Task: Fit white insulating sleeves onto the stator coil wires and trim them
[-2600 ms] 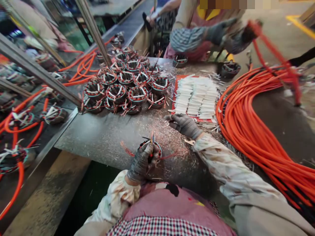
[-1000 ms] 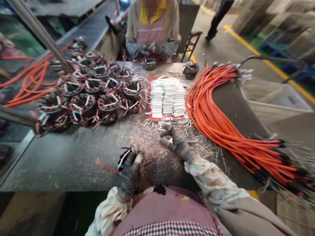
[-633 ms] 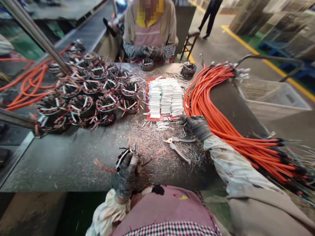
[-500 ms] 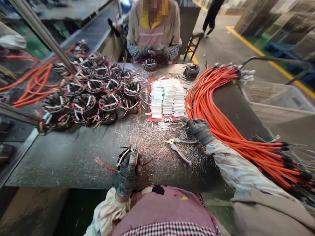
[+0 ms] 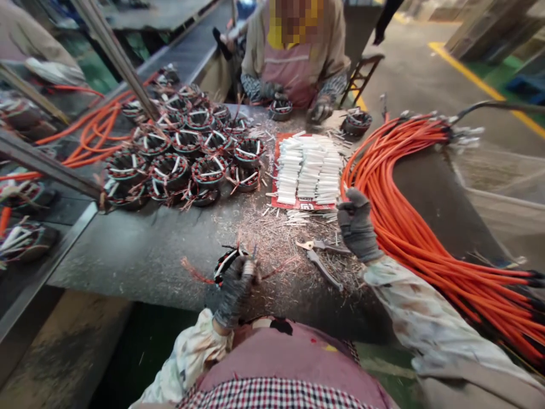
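In the head view my left hand (image 5: 235, 291), in a grey glove, grips a wire-wound motor stator (image 5: 227, 262) just above the table's near side. Copper wire ends stick out from it to both sides, and the fingers partly cover it. My right hand (image 5: 358, 226), also gloved, has its fingers curled in at the right edge of the white sleeve pieces (image 5: 309, 170). Whatever it may hold is hidden. Close by, cutting pliers (image 5: 317, 258) lie with handles apart among wire clippings (image 5: 272, 238). The bundle of orange cables (image 5: 383, 193) runs just right of this hand.
Several stators (image 5: 187, 147) are stacked at the left behind a metal post (image 5: 114, 57). Across the table (image 5: 136, 244) a co-worker (image 5: 293, 62) has a stator (image 5: 280, 109) in front of them. Another stator (image 5: 356, 122) sits at the far right corner. A plastic bin (image 5: 502, 199) stands beyond the cables.
The view has turned left, so the scene sits further right. My right hand has drawn back from the white sleeves and its fingers have curled. The co-worker's hands have moved apart.
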Tool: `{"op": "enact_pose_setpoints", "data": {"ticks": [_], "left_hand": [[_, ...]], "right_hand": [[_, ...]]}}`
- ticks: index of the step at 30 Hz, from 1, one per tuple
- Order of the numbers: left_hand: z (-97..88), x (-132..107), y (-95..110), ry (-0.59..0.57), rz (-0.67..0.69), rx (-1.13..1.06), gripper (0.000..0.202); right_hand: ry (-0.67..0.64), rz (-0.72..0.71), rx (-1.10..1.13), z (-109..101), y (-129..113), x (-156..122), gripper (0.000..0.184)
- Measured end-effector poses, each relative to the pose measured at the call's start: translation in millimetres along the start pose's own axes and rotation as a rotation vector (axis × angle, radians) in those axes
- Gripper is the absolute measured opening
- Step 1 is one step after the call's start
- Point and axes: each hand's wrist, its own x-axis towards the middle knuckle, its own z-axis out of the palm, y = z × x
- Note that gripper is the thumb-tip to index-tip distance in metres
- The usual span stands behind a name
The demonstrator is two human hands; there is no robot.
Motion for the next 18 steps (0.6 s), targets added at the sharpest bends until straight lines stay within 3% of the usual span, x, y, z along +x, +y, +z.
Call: {"op": "enact_pose_setpoints", "data": {"ticks": [2, 4, 6, 10, 13, 18], "left_hand": [[1.4, 0, -10, 0.003, -0.012, -0.005, 0.03], [-2.2, -2, -18, 0.005, -0.048, -0.017, 0.025], [-10.0, -5, -22, -0.012, -0.075, -0.012, 0.024], [-24.5, -8, -18, -0.039, -0.064, 0.023, 0.027], [-26.1, -7, -12, -0.03, 0.001, 0.064, 0.026], [-23.0, -8, -2, -0.026, 0.043, 0.082, 0.025]], "right_hand": [[0.042, 0.111, 0.467, 9, -45, -1, 0.059], [-0.062, 0.249, 1.025, 14, -92, -3, 0.06], [-0.173, 0.34, 1.319, 17, -130, -3, 0.061], [-0.264, 0.502, 1.533, 26, -165, 1, 0.067], [-0.273, 0.577, 1.619, 32, -167, 1, 0.069], [-0.273, 0.581, 1.63, 31, -166, -1, 0.066]]}}
